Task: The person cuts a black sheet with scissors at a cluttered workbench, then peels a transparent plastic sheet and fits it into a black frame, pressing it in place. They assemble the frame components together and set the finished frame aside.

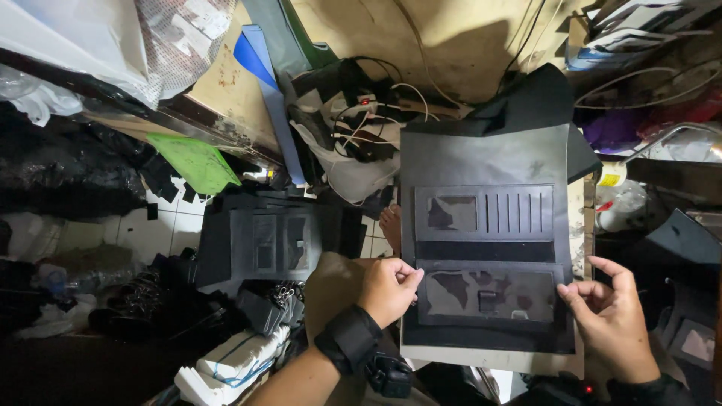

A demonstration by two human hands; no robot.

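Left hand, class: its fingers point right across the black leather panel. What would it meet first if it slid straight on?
Probably the raised black pocket piece on the large black leather wallet panel; the left hand already pinches its left edge. Further on waits the right hand.

Black wallet panel (485,240) all over, with a row of slim pale slits and greyish patchy windows showing through. Beside it, a bright green sheet (194,162), a blue strip (263,83), white floor tiles (169,225), and a black wrist strap (348,338).
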